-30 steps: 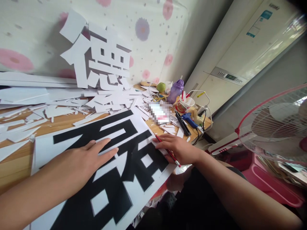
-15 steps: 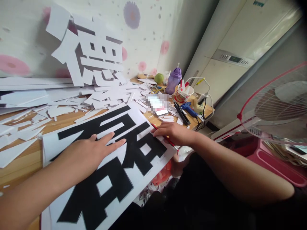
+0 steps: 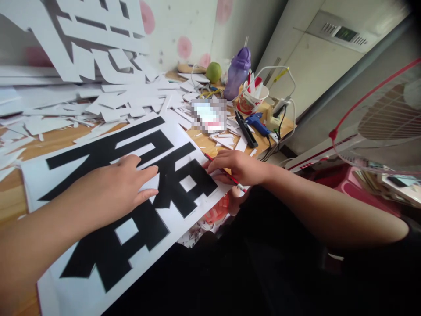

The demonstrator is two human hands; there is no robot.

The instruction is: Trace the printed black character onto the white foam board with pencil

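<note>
A white sheet (image 3: 179,134) with a large black printed character (image 3: 148,228) lies slanted across the wooden table. My left hand (image 3: 131,180) rests on the middle of this sheet, its fingers apart and nothing in them. At the sheet's right edge, my right hand (image 3: 238,166) is closed on a red pencil (image 3: 234,180), whose eraser end points down to the right. The pencil's tip is near the fingers and hard to make out.
White offcuts (image 3: 118,101) cover the back of the table, below a cut-out white character (image 3: 85,39) leaning on the wall. Behind my right hand are a blurred-out phone (image 3: 215,127), a black cutter (image 3: 246,129), a blue glue gun (image 3: 258,123), a paper tub (image 3: 248,103) and a purple bottle (image 3: 234,79). A fan (image 3: 384,118) stands right.
The view has tilted down and shifted, so the table sits higher and more leftward. My left fingers have drawn in slightly on the sheet. My right hand still holds the pencil at the edge.
</note>
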